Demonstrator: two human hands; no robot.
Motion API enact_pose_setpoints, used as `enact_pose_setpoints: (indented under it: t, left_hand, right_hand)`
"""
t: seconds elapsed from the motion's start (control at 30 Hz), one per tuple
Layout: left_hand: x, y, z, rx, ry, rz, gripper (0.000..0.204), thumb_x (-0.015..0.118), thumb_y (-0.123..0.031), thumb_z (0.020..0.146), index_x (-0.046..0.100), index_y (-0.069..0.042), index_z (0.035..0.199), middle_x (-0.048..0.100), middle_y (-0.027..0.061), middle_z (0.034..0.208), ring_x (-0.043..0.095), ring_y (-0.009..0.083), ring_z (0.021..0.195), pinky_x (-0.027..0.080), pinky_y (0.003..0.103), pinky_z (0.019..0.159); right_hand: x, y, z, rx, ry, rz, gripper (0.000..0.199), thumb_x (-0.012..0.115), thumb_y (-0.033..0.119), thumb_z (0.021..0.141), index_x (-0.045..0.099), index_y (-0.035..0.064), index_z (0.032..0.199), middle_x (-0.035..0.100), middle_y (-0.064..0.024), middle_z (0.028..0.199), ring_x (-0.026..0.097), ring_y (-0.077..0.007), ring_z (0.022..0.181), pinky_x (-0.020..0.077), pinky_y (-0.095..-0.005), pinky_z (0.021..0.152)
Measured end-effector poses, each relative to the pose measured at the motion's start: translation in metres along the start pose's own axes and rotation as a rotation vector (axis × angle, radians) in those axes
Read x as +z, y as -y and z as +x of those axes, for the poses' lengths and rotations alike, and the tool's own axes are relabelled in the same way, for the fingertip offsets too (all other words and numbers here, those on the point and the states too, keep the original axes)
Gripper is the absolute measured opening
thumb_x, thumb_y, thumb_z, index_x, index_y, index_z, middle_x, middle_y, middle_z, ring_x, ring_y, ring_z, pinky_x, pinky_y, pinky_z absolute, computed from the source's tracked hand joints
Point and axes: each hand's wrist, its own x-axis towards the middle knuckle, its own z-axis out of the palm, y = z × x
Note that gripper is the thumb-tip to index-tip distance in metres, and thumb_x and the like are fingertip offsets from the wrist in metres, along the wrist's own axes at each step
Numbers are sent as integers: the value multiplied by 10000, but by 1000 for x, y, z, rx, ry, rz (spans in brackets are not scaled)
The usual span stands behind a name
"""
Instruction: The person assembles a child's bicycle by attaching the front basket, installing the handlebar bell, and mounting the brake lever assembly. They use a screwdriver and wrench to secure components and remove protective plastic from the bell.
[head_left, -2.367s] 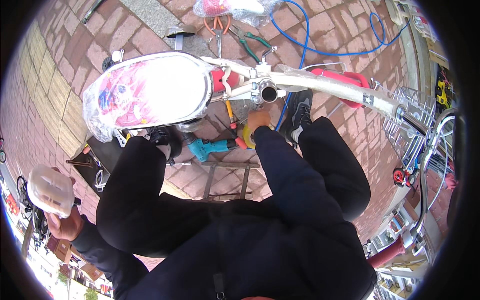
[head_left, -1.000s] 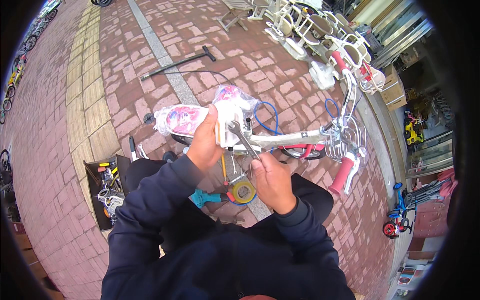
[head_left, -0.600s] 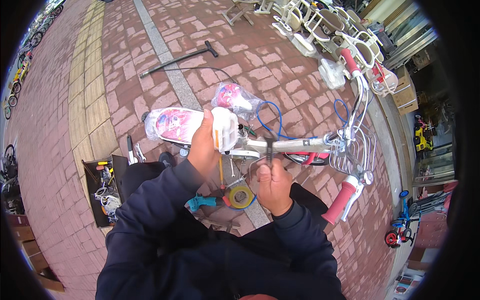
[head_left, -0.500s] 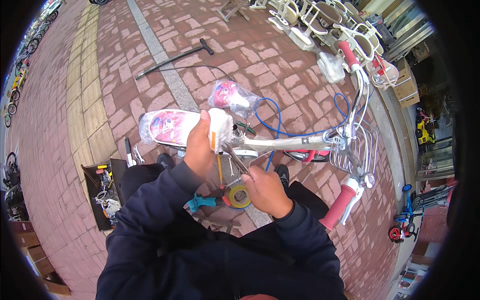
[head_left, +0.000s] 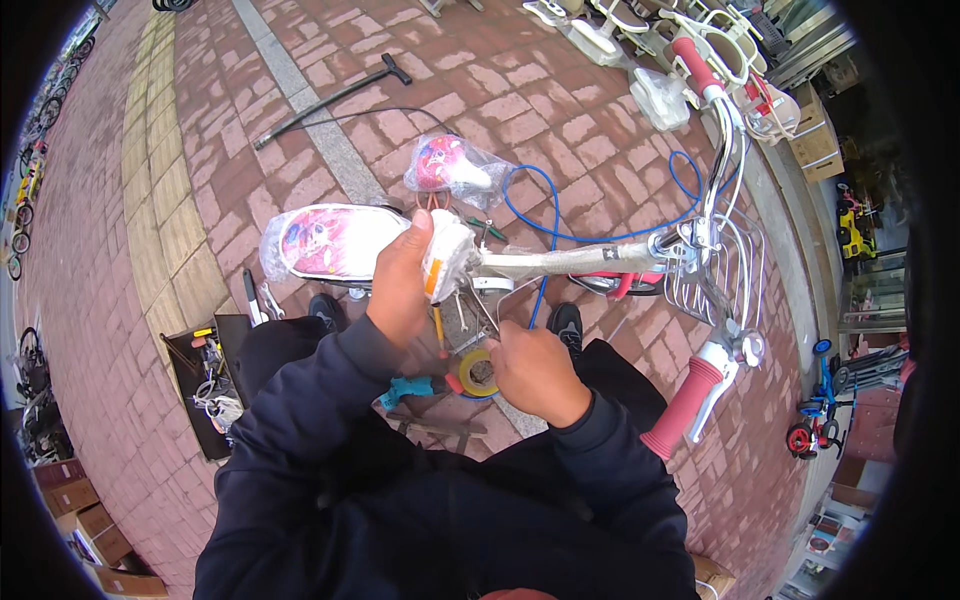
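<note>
In front of me stands a child's bicycle with a white wrapped frame (head_left: 570,262), a pink handlebar grip (head_left: 682,410) and a wire basket (head_left: 735,275). My left hand (head_left: 400,285) is closed on the front end of its pink-and-white padded rear seat (head_left: 335,243), which is partly covered in clear plastic. Just below the frame, my right hand (head_left: 540,372) is closed round a slim metal hand tool (head_left: 484,312). Its shaft points up toward the seat joint; its kind is unclear. A plastic-wrapped pink-and-white saddle (head_left: 450,168) lies beyond the bicycle.
A yellow tape roll (head_left: 478,372) and a teal power tool (head_left: 405,390) lie between my feet. An open toolbox (head_left: 190,385) is at left. Farther out are a black hand pump (head_left: 325,105), a blue hose (head_left: 556,205) and several white child seats (head_left: 610,35).
My right hand has shifted slightly down, and the tool in it shows thinner and has turned. My left hand stays on the seat. The whole view has shifted a little.
</note>
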Motion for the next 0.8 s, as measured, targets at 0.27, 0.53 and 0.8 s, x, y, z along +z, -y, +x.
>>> enact_pose_setpoints:
  t: [0.27, 0.53, 0.8]
  left_hand:
    - [0, 14, -11, -157, 127, -194, 579, 393, -557, 1143, 655, -48, 1232, 719, 69, 1075, 706, 179, 952, 569, 340, 862]
    - [-5, 33, -21, -243, 147, -30, 543, 467, -569, 1119, 656, -68, 1209, 713, 46, 1000, 676, 128, 847, 531, 307, 733]
    - [-10, 25, -30, -182, 345, 142, 372, 729, -210, 996, 618, -31, 1303, 712, 57, 1130, 690, 153, 1004, 553, 325, 866]
  right_hand:
    - [27, -15, 23, 128, -392, 533, 236, 759, 180, 941, 651, -5, 1041, 645, -111, 745, 640, -264, 680, 506, -388, 651]
    - [34, -10, 29, 157, -343, 447, 322, 827, 192, 870, 659, 4, 1070, 704, -163, 809, 715, -350, 747, 538, -434, 684]
    - [34, -20, 29, 50, -378, 423, 173, 725, 129, 950, 650, -21, 989, 703, -172, 807, 695, -304, 713, 535, -394, 673]
